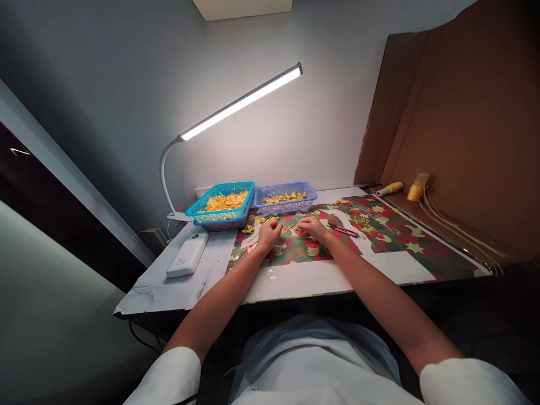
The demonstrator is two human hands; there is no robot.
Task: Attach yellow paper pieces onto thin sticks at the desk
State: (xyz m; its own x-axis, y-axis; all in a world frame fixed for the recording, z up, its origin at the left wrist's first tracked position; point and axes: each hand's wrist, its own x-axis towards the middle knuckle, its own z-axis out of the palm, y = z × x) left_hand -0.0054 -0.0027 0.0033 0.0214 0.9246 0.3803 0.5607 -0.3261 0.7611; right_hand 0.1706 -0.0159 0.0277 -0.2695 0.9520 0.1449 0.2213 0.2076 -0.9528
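Observation:
My left hand (270,232) is closed in a pinch over the patterned table cover, its fingertips turned toward my right hand. A thin yellow strand (287,229) shows in the gap between the hands; whether either hand grips it is too small to tell. My right hand (312,227) is also closed, thumb and finger pressed together. Small yellow pieces (248,229) lie just beyond my left hand. To the right of my right hand rests a pair of small dark-and-red snips or a cutter (343,230).
A turquoise basket (198,215) of yellow pieces sits stacked on a blue one, beside a lilac basket (312,197) with more. A lit lamp (240,107) arches above. Left is a white power bank (188,255). Yellow bits (367,225), a yellow roll (390,189) and cardboard (455,124) are right.

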